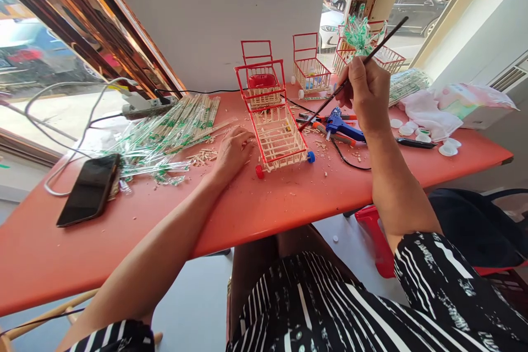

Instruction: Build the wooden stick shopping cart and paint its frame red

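Paintbrush (pixel 355 69) pinched in my right hand (pixel 367 96), tip at the cart (pixel 277 135) at twelve o'clock; my left hand (pixel 231 153) rests half-curled, empty, against its side on the bench (pixel 289 198).

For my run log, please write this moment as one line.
left hand: steadies toy cart | right hand: holds brush, tip at cart | table: glue gun, phone
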`<state>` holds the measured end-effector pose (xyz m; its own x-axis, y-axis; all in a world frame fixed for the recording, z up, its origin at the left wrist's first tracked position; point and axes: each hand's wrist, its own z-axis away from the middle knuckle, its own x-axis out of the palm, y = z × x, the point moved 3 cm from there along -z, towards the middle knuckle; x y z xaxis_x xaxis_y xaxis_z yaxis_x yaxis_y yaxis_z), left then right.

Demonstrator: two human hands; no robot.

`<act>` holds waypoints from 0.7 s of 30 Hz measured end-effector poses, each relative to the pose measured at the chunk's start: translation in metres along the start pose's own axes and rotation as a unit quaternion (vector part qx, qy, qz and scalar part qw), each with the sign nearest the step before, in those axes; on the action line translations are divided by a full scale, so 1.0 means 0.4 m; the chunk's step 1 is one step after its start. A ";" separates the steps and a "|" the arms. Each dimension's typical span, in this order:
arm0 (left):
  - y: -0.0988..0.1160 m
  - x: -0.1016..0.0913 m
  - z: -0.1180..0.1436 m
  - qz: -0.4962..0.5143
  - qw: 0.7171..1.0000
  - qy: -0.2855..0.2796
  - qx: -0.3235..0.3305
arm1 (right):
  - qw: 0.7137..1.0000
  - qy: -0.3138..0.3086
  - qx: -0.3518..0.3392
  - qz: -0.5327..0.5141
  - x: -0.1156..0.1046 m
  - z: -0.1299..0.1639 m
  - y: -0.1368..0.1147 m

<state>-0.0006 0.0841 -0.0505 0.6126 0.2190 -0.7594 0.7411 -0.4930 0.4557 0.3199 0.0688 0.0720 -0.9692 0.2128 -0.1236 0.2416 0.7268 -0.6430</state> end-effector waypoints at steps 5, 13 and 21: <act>0.007 -0.004 0.000 0.000 1.000 0.001 -0.003 | 0.999 0.038 -0.026 -0.008 0.009 0.002 0.007; 0.010 -0.005 -0.001 0.002 1.000 -0.004 -0.008 | 0.999 0.025 -0.014 0.019 0.018 0.006 0.015; 0.007 -0.004 -0.001 0.004 1.000 0.001 -0.002 | 0.999 0.027 -0.004 0.036 0.013 0.003 0.023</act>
<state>0.0006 0.0829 -0.0478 0.6196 0.2157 -0.7547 0.7367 -0.4915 0.4644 0.3168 0.0758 0.0648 -0.9455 0.2993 -0.1279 0.3107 0.7130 -0.6286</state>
